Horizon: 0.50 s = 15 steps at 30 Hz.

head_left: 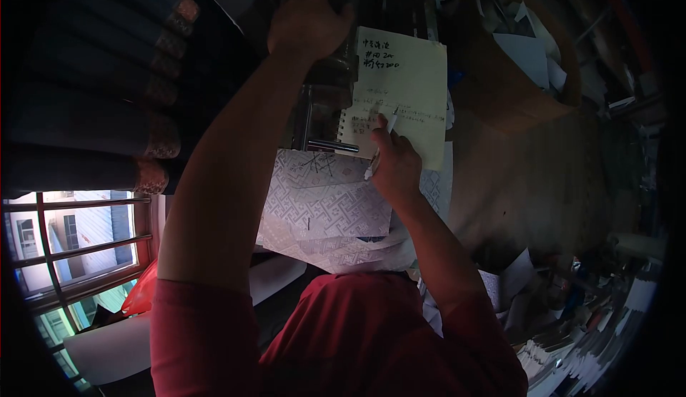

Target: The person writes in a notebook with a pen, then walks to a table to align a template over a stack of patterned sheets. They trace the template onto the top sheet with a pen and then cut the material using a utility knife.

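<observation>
My right hand [397, 162] is closed around a slim white pen-like stick [391, 122], over the lower part of a spiral notebook [407, 61]. Handwriting in dark ink covers parts of the open page. At the top, my left hand [311, 24] reaches over a dark, glossy box-like object [332, 82] left of the notebook; deep shadow hides its fingers, and I cannot tell what they hold. A shiny metallic rod [333, 145] lies by the notebook's lower left corner. Silver-grey patterned sheets [329, 204] spread below the notebook, nearest my body.
An open brown carton [514, 107] with papers inside stands at the upper right. Stacked papers [572, 354] crowd the lower right. Dark curtains [86, 75] and a barred window [71, 232] are at left, with a red bag [141, 290] below.
</observation>
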Motion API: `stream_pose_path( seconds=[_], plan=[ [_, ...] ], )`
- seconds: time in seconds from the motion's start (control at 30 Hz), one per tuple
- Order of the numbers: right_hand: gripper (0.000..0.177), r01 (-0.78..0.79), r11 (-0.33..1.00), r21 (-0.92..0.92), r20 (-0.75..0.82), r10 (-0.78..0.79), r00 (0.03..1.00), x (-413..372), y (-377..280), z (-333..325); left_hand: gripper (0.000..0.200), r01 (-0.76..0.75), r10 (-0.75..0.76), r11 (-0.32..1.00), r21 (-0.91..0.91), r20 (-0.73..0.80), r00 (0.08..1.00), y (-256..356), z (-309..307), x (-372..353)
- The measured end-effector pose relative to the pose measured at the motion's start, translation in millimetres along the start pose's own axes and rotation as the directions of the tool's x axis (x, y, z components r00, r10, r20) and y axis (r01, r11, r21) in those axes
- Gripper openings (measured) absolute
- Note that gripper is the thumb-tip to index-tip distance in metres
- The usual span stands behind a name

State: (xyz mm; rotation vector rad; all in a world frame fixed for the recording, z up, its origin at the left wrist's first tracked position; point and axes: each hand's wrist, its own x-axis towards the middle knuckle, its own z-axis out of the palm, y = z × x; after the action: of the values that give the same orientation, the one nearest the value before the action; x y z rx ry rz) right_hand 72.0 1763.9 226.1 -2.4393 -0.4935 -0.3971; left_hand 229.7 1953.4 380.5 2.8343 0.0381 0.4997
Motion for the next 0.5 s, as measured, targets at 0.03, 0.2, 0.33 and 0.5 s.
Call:
stream_pose_path(
  seconds=[0.03, 0.2, 0.33, 0.5],
  plan=[
    [0.035, -0.013, 1.000, -0.003, 0.007, 0.013, 1.000, -0.2, -0.1, 0.4, 0.057, 0.001, -0.001, 1.000, 0.002, 0.000, 1.000, -0.2, 0.2, 0.3],
    [0.039, 0.019, 1.000, -0.001, -0.023, -0.019, 1.000, 0.2, 0.2, -0.3, 0.057, 0.006, -0.006, 1.000, -0.014, -0.003, 1.000, 0.3, -0.3, -0.7],
    [0.048, -0.021, 0.948, 0.319, -0.076, 0.047, 0.996, -10.8, 10.5, 2.2, 0.056, -0.005, 0.005, 1.000, -0.006, -0.014, 1.000, 0.8, -1.2, -1.8],
    [0.046, 0.053, 0.877, 0.478, -0.194, 0.047, 0.980, -15.5, 12.4, -4.9, 0.056, 0.004, -0.005, 1.000, -0.019, -0.013, 1.000, -2.4, 3.2, -0.9]
  ],
)
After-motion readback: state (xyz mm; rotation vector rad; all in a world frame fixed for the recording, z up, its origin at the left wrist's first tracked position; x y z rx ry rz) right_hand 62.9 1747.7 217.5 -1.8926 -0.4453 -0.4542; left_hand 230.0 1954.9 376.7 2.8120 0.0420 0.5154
